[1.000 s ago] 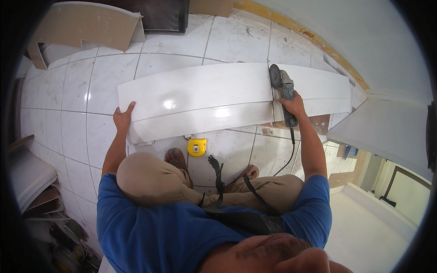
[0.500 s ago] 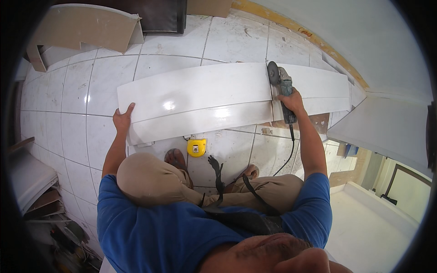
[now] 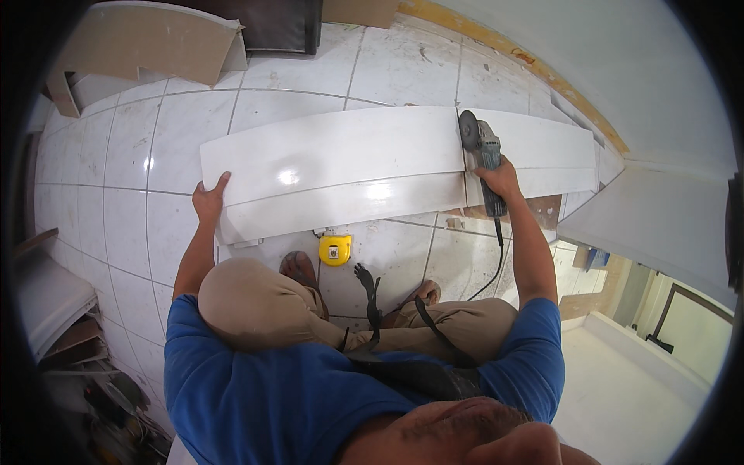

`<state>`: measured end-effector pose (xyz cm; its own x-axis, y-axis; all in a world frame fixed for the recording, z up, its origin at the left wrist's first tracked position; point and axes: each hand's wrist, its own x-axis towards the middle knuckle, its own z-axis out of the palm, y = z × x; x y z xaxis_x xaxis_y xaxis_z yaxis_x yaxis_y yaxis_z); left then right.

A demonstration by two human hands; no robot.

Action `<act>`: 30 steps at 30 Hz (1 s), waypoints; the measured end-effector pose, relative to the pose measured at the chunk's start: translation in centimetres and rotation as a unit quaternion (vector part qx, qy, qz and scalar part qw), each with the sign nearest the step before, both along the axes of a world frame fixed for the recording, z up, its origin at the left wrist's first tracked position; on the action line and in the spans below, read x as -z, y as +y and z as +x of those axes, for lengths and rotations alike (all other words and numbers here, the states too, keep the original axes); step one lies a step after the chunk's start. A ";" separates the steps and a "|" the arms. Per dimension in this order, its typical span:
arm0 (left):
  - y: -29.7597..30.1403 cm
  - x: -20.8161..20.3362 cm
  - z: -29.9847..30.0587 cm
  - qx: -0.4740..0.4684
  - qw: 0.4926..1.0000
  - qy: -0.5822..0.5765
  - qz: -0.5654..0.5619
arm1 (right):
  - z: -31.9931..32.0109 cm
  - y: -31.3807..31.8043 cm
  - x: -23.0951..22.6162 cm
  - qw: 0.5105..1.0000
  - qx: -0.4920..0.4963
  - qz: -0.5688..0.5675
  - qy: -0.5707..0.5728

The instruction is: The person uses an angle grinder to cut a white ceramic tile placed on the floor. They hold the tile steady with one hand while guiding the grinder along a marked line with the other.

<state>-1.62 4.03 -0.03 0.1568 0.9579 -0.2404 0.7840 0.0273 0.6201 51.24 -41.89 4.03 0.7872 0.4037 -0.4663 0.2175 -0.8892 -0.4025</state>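
A long white panel (image 3: 333, 155) lies across the floor before me, with a lengthwise seam and a dark crosswise line near its right part. At the panel's left end, my left hand (image 3: 209, 200) grips the edge, its thumb on top and its fingers partly hidden. My right hand (image 3: 500, 180) is wrapped round the body of an angle grinder (image 3: 488, 147). The grinder's dark disc sits at the far end of the crosswise line; whether it touches the panel I cannot tell. A black cord trails from the grinder toward me.
Close to my feet lies a yellow tape measure (image 3: 335, 250). A brown board (image 3: 147, 43) leans at the far left beside a dark cabinet (image 3: 271, 27). White panels (image 3: 651, 221) stand on the right, and scrap pieces (image 3: 77, 345) are piled at the lower left. Tiles (image 3: 93, 159) cover the floor.
The grinder and my right hand have shifted very slightly toward me and to the right along the panel. My left hand stays at the panel's end.
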 end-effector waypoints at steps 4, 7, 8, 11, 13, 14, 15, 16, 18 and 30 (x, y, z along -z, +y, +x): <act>0.1 0.2 0.0 -0.005 1.000 -0.002 -0.005 | -0.1 -0.4 0.1 1.000 0.002 0.007 0.000; 0.2 0.5 0.1 -0.013 1.000 -0.009 -0.007 | 0.0 -0.7 0.5 1.000 0.008 0.009 0.004; 0.2 0.5 0.0 -0.017 1.000 -0.010 -0.006 | 0.0 -0.5 0.5 1.000 0.007 0.010 0.004; 0.2 0.5 -0.1 -0.017 1.000 -0.015 -0.006 | 0.1 0.0 0.3 1.000 0.006 0.009 0.005; 0.1 0.5 0.0 -0.015 1.000 -0.012 -0.005 | 0.3 0.3 0.2 1.000 0.007 0.005 0.010; 0.1 0.4 0.1 -0.014 1.000 -0.010 -0.005 | 0.4 0.5 0.2 1.000 0.007 0.005 0.009; 0.2 0.5 0.0 -0.011 1.000 -0.007 -0.007 | 0.4 0.6 0.1 1.000 0.006 0.004 0.008; 0.3 0.7 -0.1 -0.007 1.000 -0.003 -0.009 | 0.5 0.7 0.1 1.000 0.006 0.004 0.008; 0.4 0.9 -0.3 -0.004 1.000 -0.005 -0.012 | 0.5 0.8 0.0 1.000 0.007 0.005 0.008; 0.3 0.7 -0.2 -0.010 1.000 -0.005 -0.012 | 0.8 1.2 0.3 1.000 0.012 0.007 0.004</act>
